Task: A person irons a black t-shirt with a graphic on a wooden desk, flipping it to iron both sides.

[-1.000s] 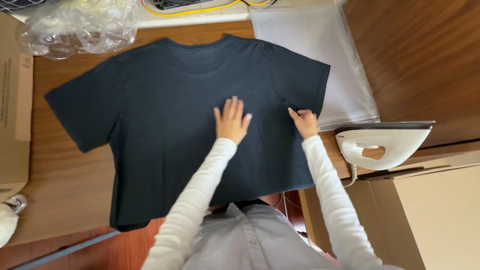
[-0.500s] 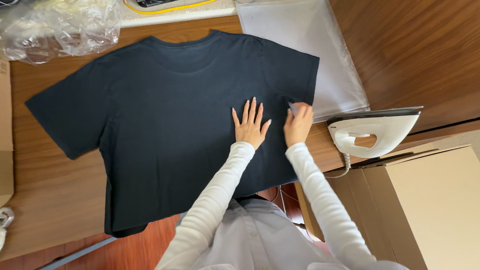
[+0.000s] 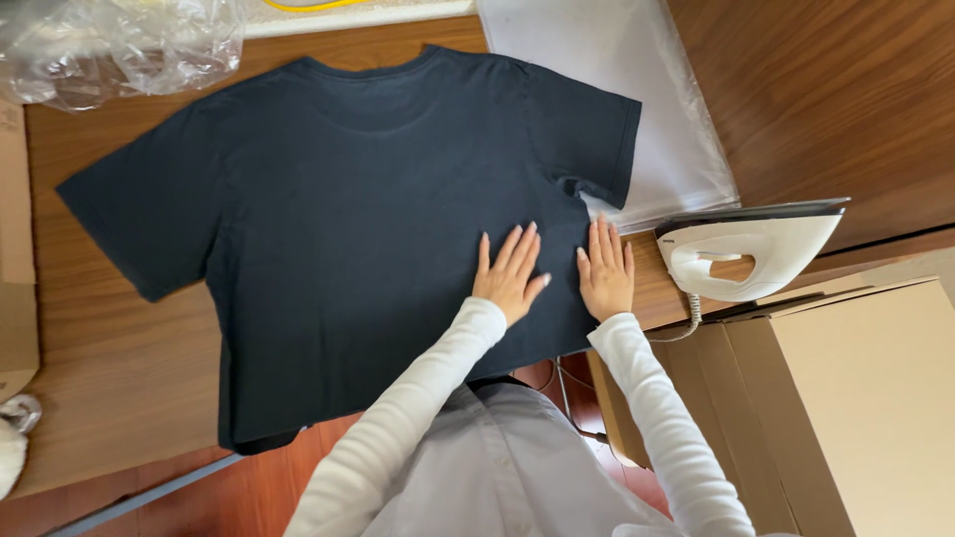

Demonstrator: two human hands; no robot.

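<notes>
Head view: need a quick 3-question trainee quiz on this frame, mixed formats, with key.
1. True or false: both hands lie flat, palms down, on the dark T-shirt.
2. What stands just right of the right hand? A) white iron B) kettle C) lamp
3. Fill in: the left hand presses the shirt's lower ____ part.

Key: 1 true; 2 A; 3 right.

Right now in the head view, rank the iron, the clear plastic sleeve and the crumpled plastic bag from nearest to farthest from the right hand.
From the right hand:
1. Iron, just right.
2. Clear plastic sleeve, above, table's far side.
3. Crumpled plastic bag, far top-left corner.
</notes>
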